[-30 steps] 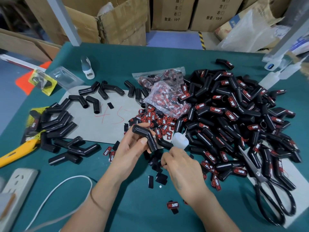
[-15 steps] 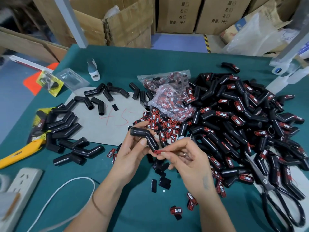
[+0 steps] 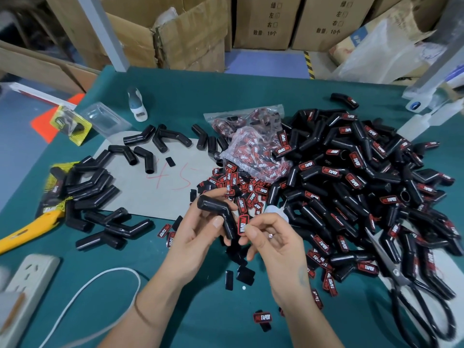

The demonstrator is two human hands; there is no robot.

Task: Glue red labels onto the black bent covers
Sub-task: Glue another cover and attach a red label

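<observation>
So we've got our left hand [image 3: 198,229] wrapped around one black bent cover [image 3: 218,213], fingers behind it and thumb pressed on its front, holding it up just above the green bench [image 3: 175,96]. Our right hand [image 3: 273,242] is pinching a red label [image 3: 243,223] between thumb and forefinger, and the label is right up against the lower leg of that cover, touching it as far as we can tell. The other fingers of that hand are loosely curled.

Just behind the hands there's a loose heap of red labels [image 3: 241,187], with a clear plastic bag [image 3: 253,144] of more labels behind that. To the right sits the big pile of labelled covers [image 3: 351,177]. To the left, a smaller bunch of plain covers [image 3: 95,187] lies on and around a grey sheet [image 3: 150,192] with red marks scribbled on it.

Other bits on the bench: black scissors [image 3: 416,297] near the right edge, a yellow knife [image 3: 27,229] on the left, a white power strip [image 3: 27,285] with its cable [image 3: 82,295] at bottom left, and a small glue bottle [image 3: 136,104] lying near the back.
</observation>
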